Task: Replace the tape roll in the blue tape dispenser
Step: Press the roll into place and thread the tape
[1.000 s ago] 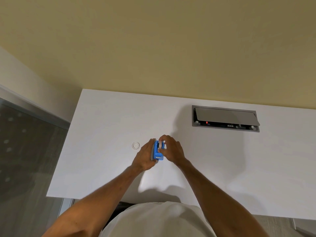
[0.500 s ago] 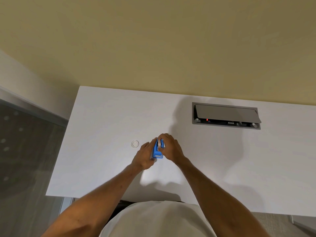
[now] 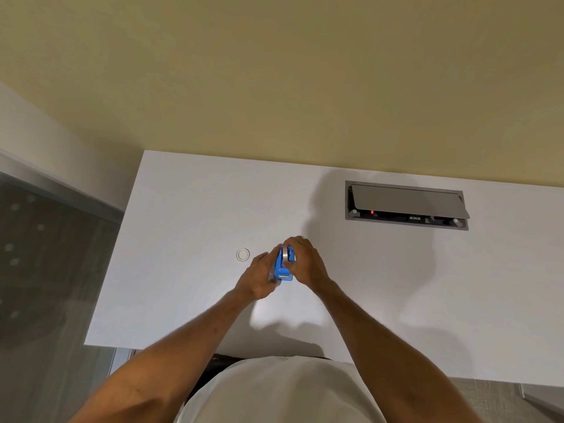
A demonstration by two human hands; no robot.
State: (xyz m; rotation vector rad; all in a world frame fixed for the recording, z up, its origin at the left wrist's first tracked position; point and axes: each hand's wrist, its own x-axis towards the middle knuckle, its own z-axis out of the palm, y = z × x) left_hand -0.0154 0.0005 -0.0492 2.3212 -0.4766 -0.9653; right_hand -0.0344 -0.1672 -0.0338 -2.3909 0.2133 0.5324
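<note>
A small blue tape dispenser (image 3: 283, 270) is held upright above the white desk (image 3: 189, 209), between both hands. My left hand (image 3: 259, 277) grips its left side. My right hand (image 3: 303, 264) wraps its right side and top, fingers on a clear tape roll (image 3: 286, 253) seated in the dispenser's top. A thin clear ring, a tape roll or core (image 3: 243, 254), lies flat on the desk just left of my left hand. Most of the seated roll is hidden by the fingers.
A grey recessed cable box (image 3: 406, 206) with its flap half raised sits at the desk's back right. The desk's left edge (image 3: 113, 254) drops to a dark floor. A beige wall stands behind the desk.
The hands and dispenser stay in nearly the same spot. The right fingers have shifted a little over the roll at the dispenser's top.
</note>
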